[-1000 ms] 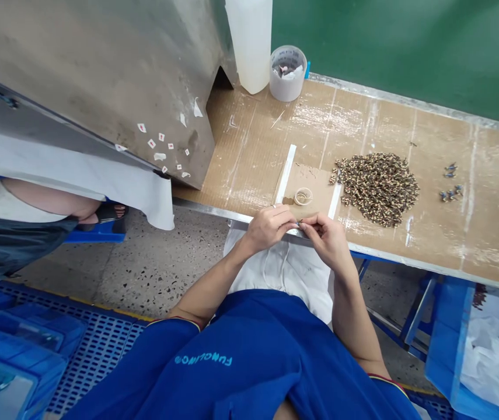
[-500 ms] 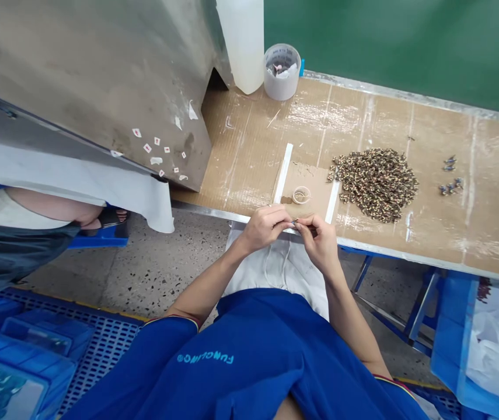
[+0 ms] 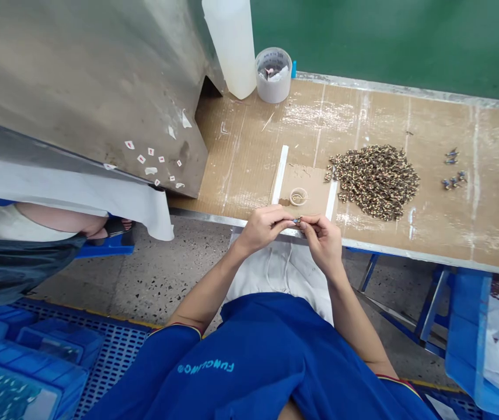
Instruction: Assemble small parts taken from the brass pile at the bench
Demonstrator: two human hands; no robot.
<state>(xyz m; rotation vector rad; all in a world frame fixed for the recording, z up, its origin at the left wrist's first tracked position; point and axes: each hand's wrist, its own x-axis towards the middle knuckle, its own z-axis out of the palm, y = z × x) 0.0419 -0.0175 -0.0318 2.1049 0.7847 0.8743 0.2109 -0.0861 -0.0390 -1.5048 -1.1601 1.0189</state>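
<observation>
My left hand (image 3: 264, 227) and my right hand (image 3: 324, 236) meet at the near edge of the cardboard-covered bench (image 3: 249, 151), fingertips pinched together on a tiny dark part (image 3: 297, 220) held between them. A ring shows on a left-hand finger. Just beyond the hands lies a small ring of tape or wire (image 3: 299, 196) on a cardboard patch framed by two white strips. A heap of small brown-and-gold parts (image 3: 374, 181) lies to the right of it.
A few bluish parts (image 3: 453, 175) sit at the far right. A white tub (image 3: 273, 74) and a tall white container (image 3: 230, 44) stand at the back. A metal housing (image 3: 100, 87) fills the left. Another person's arm (image 3: 52, 219) is lower left. Blue crates (image 3: 13, 367) rest on the floor.
My hands stay pinched together at the bench edge. The view has shifted slightly, so the bench things sit a little further left.
</observation>
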